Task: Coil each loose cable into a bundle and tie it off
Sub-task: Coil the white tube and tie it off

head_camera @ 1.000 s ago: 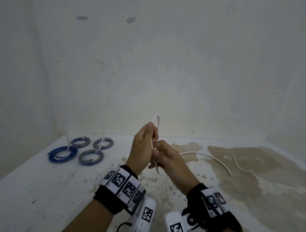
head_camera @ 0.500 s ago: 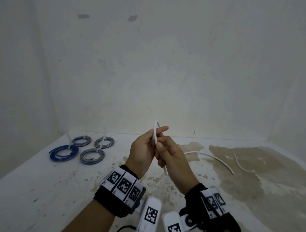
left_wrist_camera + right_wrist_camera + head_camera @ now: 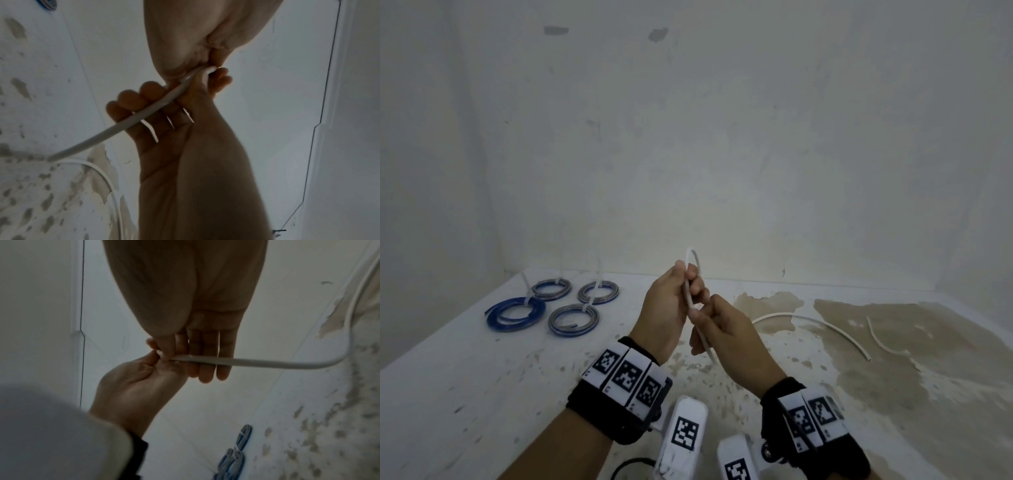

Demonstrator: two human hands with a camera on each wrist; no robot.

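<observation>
I hold a white cable up in front of me with both hands. My left hand pinches it where a small loop stands above the fingers. Just below, my right hand grips the same cable, and a short end hangs under it. In the left wrist view the right hand's fingers curl round the cable. In the right wrist view the cable runs off to the right across my fingers. Its far length lies in an arc on the table.
Several tied coils lie at the table's back left: a blue one and three grey ones. A short white strip lies at the right on the stained table. Walls close the table off behind and to the left.
My left index finger, stretched out half a second ago, has curled back onto the cable. The right hand has dropped a little along the cable and the loop has shifted slightly left.
</observation>
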